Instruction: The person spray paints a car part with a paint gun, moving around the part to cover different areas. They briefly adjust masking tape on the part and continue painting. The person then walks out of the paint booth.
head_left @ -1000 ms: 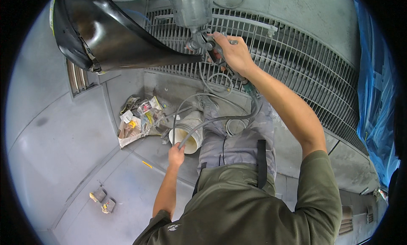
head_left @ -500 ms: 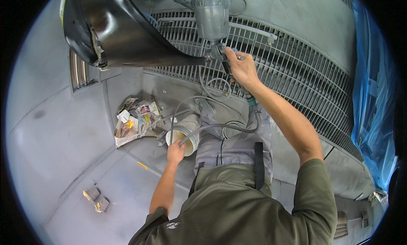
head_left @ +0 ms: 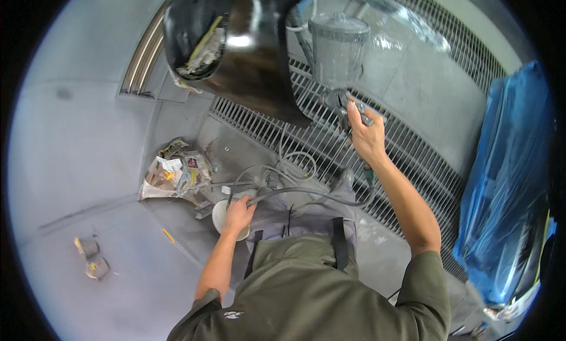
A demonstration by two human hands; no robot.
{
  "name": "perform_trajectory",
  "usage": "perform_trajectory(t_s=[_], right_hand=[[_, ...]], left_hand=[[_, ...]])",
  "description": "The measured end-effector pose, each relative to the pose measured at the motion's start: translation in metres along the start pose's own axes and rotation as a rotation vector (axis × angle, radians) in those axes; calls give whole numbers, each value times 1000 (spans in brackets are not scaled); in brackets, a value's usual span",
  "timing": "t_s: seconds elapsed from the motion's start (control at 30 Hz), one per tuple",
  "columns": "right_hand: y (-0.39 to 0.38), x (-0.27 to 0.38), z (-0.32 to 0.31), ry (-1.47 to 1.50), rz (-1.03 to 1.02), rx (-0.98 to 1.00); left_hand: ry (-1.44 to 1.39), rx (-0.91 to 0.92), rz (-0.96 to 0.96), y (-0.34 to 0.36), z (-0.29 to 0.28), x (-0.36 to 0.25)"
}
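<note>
My right hand is closed round the handle of a spray gun with a translucent cup on top. The gun's nozzle points left, close to the lower tip of a glossy black curved panel. From beneath the grip a grey air hose loops across my legs to my left hand, whose fingers are wrapped round it. Part of that hand covers a whitish bucket standing behind it.
A box of crumpled rubbish sits on the floor at left. Farther down lie a yellow stick and a small grey object. Floor grating runs under the gun. Blue plastic sheeting covers something at right.
The view has turned and shifted. The gun now appears lower and farther right, and the black panel is seen from a different angle. Both hands keep their holds.
</note>
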State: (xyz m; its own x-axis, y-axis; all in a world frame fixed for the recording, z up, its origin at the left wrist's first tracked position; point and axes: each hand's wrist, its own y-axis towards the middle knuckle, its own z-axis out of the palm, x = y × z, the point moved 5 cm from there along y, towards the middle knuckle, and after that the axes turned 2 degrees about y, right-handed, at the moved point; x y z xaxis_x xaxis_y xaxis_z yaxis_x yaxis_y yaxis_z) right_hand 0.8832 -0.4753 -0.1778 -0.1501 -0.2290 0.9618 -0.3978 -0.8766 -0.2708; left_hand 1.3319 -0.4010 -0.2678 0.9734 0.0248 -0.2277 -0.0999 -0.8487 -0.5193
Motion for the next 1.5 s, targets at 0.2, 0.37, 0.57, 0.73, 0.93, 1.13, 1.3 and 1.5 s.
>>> perform_trajectory(t_s=[0.2,0.37,0.57,0.73,0.93,1.13,1.3,1.5], right_hand=[[13,116,63,-444,-268,76],[56,237,158,-978,-711,-23],[71,281,261,-1328,-706,-112],[45,263,294,-1330,-229,8],[81,276,294,-1369,-252,-77],[96,279,285,-1566,-490,-164],[54,249,319,-1454,-150,-115],[42,201,389,-1470,-153,72]], left_hand=[[-120,-111,295,37,-26,-32],[-380,-116,481,67,-72,-35],[-522,-14,669,93,-131,-10],[-493,161,780,104,-150,27],[-557,185,863,103,-155,35],[-613,160,837,112,-154,43],[-598,164,822,121,-148,68],[-545,144,671,140,-129,123]])
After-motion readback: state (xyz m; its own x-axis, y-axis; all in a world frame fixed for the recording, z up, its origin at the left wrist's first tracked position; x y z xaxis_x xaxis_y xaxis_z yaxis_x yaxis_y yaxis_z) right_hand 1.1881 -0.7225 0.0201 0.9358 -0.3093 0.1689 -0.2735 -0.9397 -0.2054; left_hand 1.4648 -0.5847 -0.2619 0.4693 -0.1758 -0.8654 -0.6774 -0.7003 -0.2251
